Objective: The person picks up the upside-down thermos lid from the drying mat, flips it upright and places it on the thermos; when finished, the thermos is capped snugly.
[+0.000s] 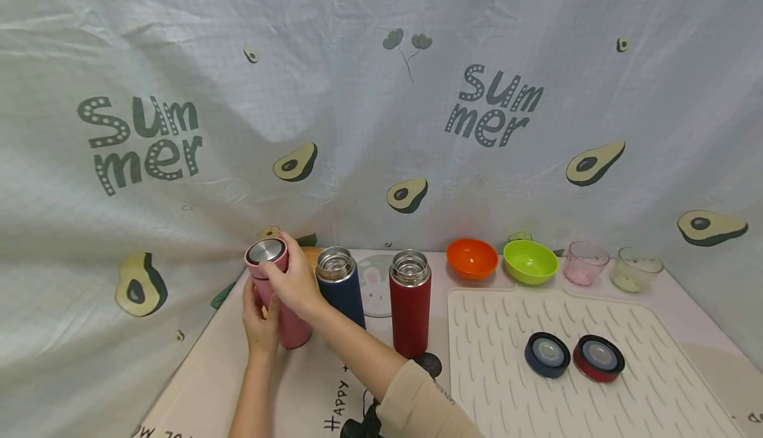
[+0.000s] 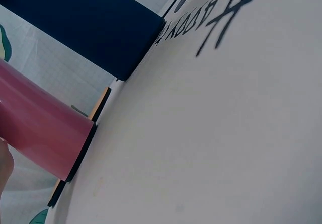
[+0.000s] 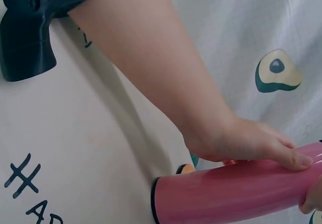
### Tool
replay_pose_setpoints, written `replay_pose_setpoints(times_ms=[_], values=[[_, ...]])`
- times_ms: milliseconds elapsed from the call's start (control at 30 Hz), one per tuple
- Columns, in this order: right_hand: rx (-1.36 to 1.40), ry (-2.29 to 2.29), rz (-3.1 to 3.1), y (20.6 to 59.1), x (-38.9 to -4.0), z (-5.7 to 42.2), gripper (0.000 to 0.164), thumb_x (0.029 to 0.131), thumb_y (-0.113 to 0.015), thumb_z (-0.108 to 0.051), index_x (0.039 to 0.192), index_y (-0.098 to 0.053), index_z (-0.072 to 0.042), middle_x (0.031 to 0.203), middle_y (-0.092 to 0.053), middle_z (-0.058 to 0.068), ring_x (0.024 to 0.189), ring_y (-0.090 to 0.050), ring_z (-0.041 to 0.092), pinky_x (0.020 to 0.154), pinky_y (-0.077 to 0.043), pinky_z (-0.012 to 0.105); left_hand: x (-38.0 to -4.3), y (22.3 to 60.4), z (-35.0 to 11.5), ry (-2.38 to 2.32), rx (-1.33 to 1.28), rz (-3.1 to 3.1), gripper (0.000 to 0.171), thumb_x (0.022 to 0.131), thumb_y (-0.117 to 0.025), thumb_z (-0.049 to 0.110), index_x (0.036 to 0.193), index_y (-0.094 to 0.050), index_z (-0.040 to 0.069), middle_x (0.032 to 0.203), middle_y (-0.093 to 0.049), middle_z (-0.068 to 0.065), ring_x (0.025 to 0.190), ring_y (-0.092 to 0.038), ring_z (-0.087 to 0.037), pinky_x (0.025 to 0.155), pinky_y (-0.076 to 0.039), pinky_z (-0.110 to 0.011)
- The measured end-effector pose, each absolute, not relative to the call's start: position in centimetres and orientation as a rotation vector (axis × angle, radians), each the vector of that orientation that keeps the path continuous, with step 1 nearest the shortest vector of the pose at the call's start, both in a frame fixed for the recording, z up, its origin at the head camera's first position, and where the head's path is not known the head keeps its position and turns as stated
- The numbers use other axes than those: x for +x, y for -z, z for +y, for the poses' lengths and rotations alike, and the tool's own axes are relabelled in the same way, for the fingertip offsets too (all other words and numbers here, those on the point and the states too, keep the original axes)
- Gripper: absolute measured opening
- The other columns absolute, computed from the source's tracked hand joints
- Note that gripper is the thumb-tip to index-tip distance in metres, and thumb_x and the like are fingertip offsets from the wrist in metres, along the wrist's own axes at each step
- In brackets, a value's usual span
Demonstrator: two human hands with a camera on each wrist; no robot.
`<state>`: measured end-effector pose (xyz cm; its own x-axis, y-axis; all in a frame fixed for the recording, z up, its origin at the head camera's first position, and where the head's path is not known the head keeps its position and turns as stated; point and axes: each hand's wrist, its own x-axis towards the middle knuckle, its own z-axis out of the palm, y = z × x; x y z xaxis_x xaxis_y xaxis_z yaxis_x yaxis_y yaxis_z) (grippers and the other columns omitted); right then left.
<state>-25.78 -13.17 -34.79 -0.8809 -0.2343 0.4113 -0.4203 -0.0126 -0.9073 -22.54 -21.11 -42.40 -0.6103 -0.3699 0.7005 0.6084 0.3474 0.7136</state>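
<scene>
A pink vacuum flask [image 1: 292,322] with a steel-topped lid [image 1: 266,250] stands on the table at the left. My left hand [image 1: 261,325] grips its body below the lid; the right wrist view also shows that left hand [image 3: 241,141] around the pink flask [image 3: 226,191]. Up at the lid, my right hand [image 1: 296,282] holds on with thumb and fingers curled round its side. Just right of it stands a navy flask [image 1: 344,295], its steel mouth uncovered. Farther right is a red flask [image 1: 410,319], also without a lid.
On the ribbed beige mat [image 1: 489,372] lie a navy lid [image 1: 547,354] and a red lid [image 1: 599,358]. Along the back are an orange bowl [image 1: 471,258], a green bowl [image 1: 530,262], a pink glass [image 1: 586,263] and a greenish glass [image 1: 636,270]. A printed curtain [image 1: 357,93] hangs behind.
</scene>
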Motion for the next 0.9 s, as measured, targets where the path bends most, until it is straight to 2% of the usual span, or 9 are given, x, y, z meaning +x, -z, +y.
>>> replay_pose_setpoints(times_ms=[167, 267, 400, 567, 633, 800, 900], values=[[0.664, -2.024, -2.108, 34.8, -26.0, -13.2, 0.065, 0.076, -0.073, -0.030, 0.130, -0.040, -0.014, 0.117, -0.043, -0.006, 0.101, -0.047, 0.005, 0.081, -0.044, 0.019, -22.8, 42.3, -21.1, 1.452, -0.249, -1.688, 0.054, 0.093, -0.054, 0.020, 0.131, -0.033, -0.012, 0.115, -0.048, 0.019, 0.095, -0.048, 0.001, 0.080, -0.038, -0.011], [0.656, -1.961, -2.141, 34.6, -26.1, -13.3, 0.062, 0.077, -0.070, -0.030, 0.130, -0.040, -0.016, 0.117, -0.042, -0.005, 0.101, -0.046, 0.006, 0.082, -0.043, 0.020, -22.8, 42.3, -21.1, 1.466, -0.244, -1.683, 0.055, 0.092, -0.054, 0.020, 0.131, -0.033, -0.012, 0.115, -0.048, 0.019, 0.095, -0.048, 0.001, 0.080, -0.038, -0.010], [0.726, -1.957, -2.138, 34.5, -26.1, -13.2, 0.061, 0.080, -0.063, -0.021, 0.135, -0.039, -0.011, 0.124, -0.046, 0.000, 0.103, -0.048, 0.007, 0.084, -0.042, 0.020, -23.1, 42.8, -21.2, 1.474, -0.229, -1.684, 0.055, 0.092, -0.054, 0.018, 0.132, -0.032, -0.012, 0.115, -0.048, 0.019, 0.095, -0.048, 0.000, 0.079, -0.037, -0.010], [0.689, -1.964, -2.147, 34.6, -26.1, -13.2, 0.068, 0.075, -0.074, -0.028, 0.132, -0.038, -0.015, 0.120, -0.043, -0.004, 0.103, -0.045, 0.006, 0.082, -0.043, 0.020, -24.2, 44.3, -22.1, 1.500, -0.227, -1.681, 0.053, 0.092, -0.054, 0.016, 0.135, -0.032, -0.008, 0.120, -0.047, 0.017, 0.099, -0.048, -0.002, 0.083, -0.038, -0.011], [0.659, -1.974, -2.176, 34.7, -26.2, -13.2, 0.068, 0.075, -0.073, -0.030, 0.132, -0.038, -0.016, 0.118, -0.041, -0.005, 0.102, -0.045, 0.006, 0.083, -0.043, 0.021, -24.4, 44.7, -22.3, 1.491, -0.217, -1.698, 0.052, 0.093, -0.053, 0.014, 0.136, -0.032, -0.006, 0.120, -0.047, 0.017, 0.100, -0.048, -0.001, 0.083, -0.038, -0.010], [0.664, -2.158, -2.144, 35.1, -26.3, -13.2, 0.063, 0.079, -0.069, -0.024, 0.133, -0.039, -0.013, 0.117, -0.048, -0.006, 0.101, -0.050, 0.005, 0.083, -0.043, 0.021, -24.2, 44.6, -22.3, 1.483, -0.228, -1.712, 0.050, 0.093, -0.051, 0.011, 0.135, -0.032, -0.008, 0.117, -0.048, 0.017, 0.096, -0.049, -0.001, 0.079, -0.039, -0.009], [0.646, -2.162, -2.121, 35.1, -26.4, -13.2, 0.062, 0.076, -0.073, -0.026, 0.127, -0.040, -0.014, 0.113, -0.047, -0.008, 0.099, -0.050, 0.005, 0.080, -0.045, 0.020, -24.1, 44.3, -22.3, 1.492, -0.265, -1.702, 0.050, 0.093, -0.051, 0.010, 0.134, -0.031, -0.010, 0.118, -0.048, 0.015, 0.097, -0.049, -0.002, 0.080, -0.040, -0.010]])
